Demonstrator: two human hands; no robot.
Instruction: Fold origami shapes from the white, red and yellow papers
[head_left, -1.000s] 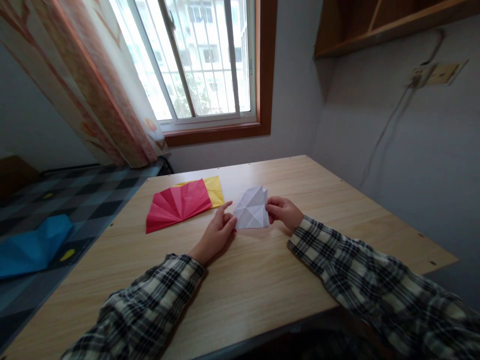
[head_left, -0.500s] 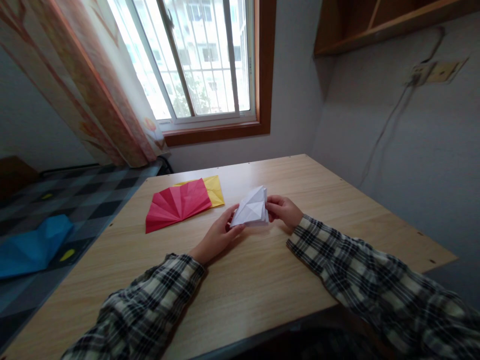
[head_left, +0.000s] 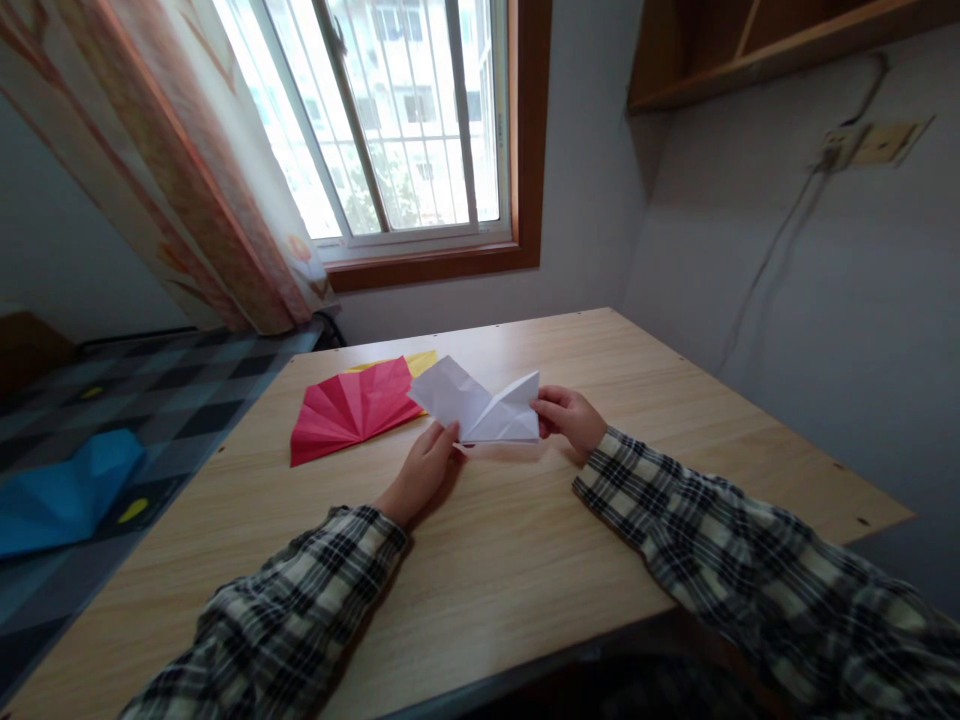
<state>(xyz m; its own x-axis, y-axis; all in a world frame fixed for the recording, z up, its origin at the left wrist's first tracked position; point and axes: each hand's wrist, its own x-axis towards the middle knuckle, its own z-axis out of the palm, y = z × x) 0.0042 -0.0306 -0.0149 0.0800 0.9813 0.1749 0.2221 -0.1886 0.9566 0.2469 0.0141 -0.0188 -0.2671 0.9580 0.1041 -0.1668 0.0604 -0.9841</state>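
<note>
A folded white sheet of paper (head_left: 506, 412) is held just above the wooden table (head_left: 540, 560), spread into two flaps with a V-shaped gap between them. My left hand (head_left: 424, 462) pinches its lower edge near the middle, thumb on top. At the right end, my right hand (head_left: 568, 415) grips the paper's edge between thumb and fingers. The left flap covers part of a creased pink-red paper (head_left: 356, 405) and a yellow paper (head_left: 394, 362) lying under it. Some fingertips of both hands are hidden behind the white paper.
On the checked cloth surface (head_left: 187, 400) to the left lies a creased blue paper (head_left: 71, 490). A window (head_left: 405, 130) with a curtain (head_left: 187, 160) is beyond the table. A wall shelf (head_left: 780, 50) and a socket with a cord (head_left: 862, 145) are at the right.
The white paper has opened out: a flap now extends to the left, over the yellow paper's right part. My left hand has shifted slightly left; my right hand has hardly moved.
</note>
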